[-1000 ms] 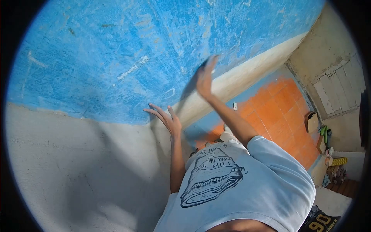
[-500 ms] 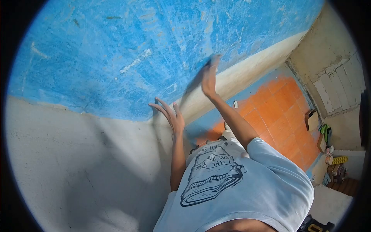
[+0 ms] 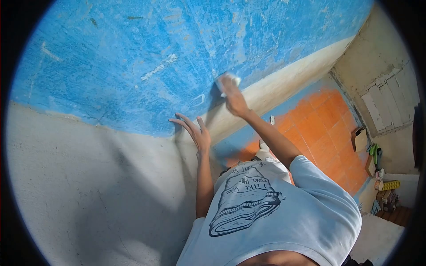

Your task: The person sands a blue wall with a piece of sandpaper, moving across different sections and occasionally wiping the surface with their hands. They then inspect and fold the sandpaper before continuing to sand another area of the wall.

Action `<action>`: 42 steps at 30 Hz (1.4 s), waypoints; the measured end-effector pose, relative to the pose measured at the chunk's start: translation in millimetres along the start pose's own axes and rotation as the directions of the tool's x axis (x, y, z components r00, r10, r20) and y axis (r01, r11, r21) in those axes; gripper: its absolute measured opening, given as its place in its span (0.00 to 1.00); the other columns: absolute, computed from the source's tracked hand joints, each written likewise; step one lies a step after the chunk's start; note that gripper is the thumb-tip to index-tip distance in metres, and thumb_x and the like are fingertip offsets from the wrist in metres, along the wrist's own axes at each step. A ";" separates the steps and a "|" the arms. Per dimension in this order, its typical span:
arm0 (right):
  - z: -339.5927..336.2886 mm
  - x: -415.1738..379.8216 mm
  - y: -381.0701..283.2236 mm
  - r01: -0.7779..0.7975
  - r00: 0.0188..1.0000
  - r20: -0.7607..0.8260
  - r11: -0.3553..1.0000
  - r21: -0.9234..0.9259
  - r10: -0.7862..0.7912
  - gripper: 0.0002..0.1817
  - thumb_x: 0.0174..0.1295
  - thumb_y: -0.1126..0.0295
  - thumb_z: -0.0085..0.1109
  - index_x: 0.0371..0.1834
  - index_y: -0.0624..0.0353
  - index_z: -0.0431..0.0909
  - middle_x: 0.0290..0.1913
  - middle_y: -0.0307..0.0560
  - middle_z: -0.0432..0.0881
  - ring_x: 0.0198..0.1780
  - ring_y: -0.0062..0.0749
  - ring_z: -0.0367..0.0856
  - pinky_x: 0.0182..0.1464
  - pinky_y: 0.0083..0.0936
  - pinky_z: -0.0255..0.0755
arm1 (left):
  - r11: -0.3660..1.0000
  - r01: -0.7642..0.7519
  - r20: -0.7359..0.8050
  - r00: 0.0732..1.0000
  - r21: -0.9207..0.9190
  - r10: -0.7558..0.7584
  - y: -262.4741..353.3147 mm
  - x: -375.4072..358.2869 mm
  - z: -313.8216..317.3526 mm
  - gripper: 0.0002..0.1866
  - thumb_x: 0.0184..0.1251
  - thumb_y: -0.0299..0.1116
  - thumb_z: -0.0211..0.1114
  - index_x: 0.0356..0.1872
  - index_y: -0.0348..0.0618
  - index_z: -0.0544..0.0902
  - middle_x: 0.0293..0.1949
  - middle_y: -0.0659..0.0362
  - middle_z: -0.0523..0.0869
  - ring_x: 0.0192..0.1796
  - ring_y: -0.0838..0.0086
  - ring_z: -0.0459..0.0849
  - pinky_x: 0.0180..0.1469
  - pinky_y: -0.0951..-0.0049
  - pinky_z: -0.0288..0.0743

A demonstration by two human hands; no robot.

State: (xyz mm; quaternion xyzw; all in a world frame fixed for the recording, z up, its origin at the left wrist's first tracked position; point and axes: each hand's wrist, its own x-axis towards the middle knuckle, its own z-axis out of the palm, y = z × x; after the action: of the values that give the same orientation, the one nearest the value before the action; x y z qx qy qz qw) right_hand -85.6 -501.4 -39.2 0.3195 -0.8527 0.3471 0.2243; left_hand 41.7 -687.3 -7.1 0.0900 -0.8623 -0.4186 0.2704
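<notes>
"One white, flat, soft-edged piece (image 3: pixel 237 81), perhaps cloth or paper: where do you have it?"

"Under my right hand (image 3: pixel 234 98), seemingly against the scuffed, blue-painted wall (image 3: pixel 124 48), just above the smooth, cream-coloured lower band (image 3: pixel 284 86). My fingers cover it and seem to grip it; blur hides how tightly."

"And your other hand?"

"My left hand (image 3: pixel 199 135) holds nothing. Its fingers are spread, tips at the blue edge near the corner with the bare, grey plaster wall (image 3: pixel 53 155). I can't tell whether they bear any weight."

"How do you rub well there?"

"I judge it as rubbing, so I'd keep the piece flat under all my fingers, press evenly and overlap my strokes. A bunched piece would let my knuckles scrape that rough paint. Beside the cream band I'd shorten each stroke, and I'd keep my left fingers clear of the path."
</notes>
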 end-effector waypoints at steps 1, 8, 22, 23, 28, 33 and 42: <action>-2.0 5.3 7.5 -0.062 0.955 -0.279 0.989 0.136 0.098 0.31 0.81 0.66 0.37 0.81 0.73 0.51 0.85 0.71 0.44 0.85 0.65 0.40 0.84 0.49 0.37 | 1.000 0.015 0.013 1.000 -0.012 -0.015 2.8 -0.6 -1.8 0.43 0.85 0.53 0.44 0.84 0.45 0.31 0.81 0.39 0.17 0.84 0.39 0.27 0.83 0.40 0.42; -13.4 5.2 -18.0 0.146 0.974 0.201 0.969 -0.198 -0.106 0.34 0.83 0.60 0.34 0.83 0.73 0.46 0.86 0.68 0.42 0.86 0.64 0.40 0.84 0.47 0.38 | 0.999 0.013 0.005 1.000 -0.029 -0.013 3.9 3.9 2.5 0.44 0.85 0.55 0.45 0.84 0.46 0.29 0.80 0.41 0.15 0.84 0.40 0.26 0.83 0.41 0.43; -19.4 -52.3 -101.0 -0.590 0.806 0.523 0.449 0.671 0.277 0.20 0.78 0.61 0.57 0.63 0.64 0.79 0.50 0.46 0.88 0.48 0.31 0.84 0.52 0.29 0.75 | 0.898 0.112 0.119 0.991 -0.425 -0.067 18.2 -21.7 -13.9 0.29 0.85 0.43 0.53 0.78 0.35 0.65 0.79 0.41 0.65 0.81 0.53 0.64 0.78 0.59 0.62; -33.8 -53.8 -104.4 -0.645 0.764 0.576 0.350 0.679 0.290 0.20 0.78 0.59 0.59 0.61 0.64 0.81 0.45 0.41 0.89 0.44 0.25 0.83 0.49 0.26 0.74 | 0.893 0.114 0.081 0.993 -0.435 -0.088 17.4 -25.9 -13.6 0.26 0.84 0.44 0.56 0.72 0.34 0.73 0.67 0.47 0.81 0.69 0.61 0.79 0.70 0.65 0.70; -85.2 -56.9 -99.7 -0.713 0.699 0.652 0.342 0.612 0.292 0.22 0.73 0.60 0.65 0.64 0.61 0.81 0.43 0.33 0.84 0.41 0.15 0.75 0.44 0.19 0.70 | 0.676 0.533 0.453 0.834 -0.510 -0.316 15.1 -44.8 -36.3 0.17 0.77 0.43 0.68 0.50 0.38 0.81 0.41 0.64 0.81 0.45 0.81 0.76 0.49 0.76 0.68; -88.9 -73.6 -104.0 -0.412 0.756 0.570 -0.444 0.796 0.320 0.22 0.71 0.72 0.64 0.67 0.63 0.75 0.49 0.41 0.87 0.50 0.27 0.87 0.60 0.28 0.81 | 0.516 0.419 0.255 0.898 -0.747 -0.360 21.8 -57.6 -32.0 0.14 0.72 0.41 0.74 0.42 0.43 0.79 0.33 0.69 0.74 0.38 0.85 0.68 0.43 0.79 0.61; -87.1 -87.8 -133.0 -0.462 0.656 0.618 -0.417 0.783 0.434 0.26 0.71 0.68 0.66 0.70 0.64 0.72 0.61 0.49 0.81 0.64 0.36 0.81 0.66 0.35 0.79 | 0.510 0.420 0.299 0.905 -0.751 -0.304 34.5 -69.4 -25.6 0.16 0.73 0.36 0.72 0.34 0.48 0.71 0.33 0.70 0.74 0.37 0.87 0.67 0.41 0.80 0.60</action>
State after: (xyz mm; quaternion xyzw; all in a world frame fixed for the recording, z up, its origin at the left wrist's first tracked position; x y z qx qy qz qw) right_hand 82.6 -476.9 24.8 -0.0137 -0.3407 0.9020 -0.2649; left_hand 116.2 -656.2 5.2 0.1098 -0.5577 -0.8121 0.1319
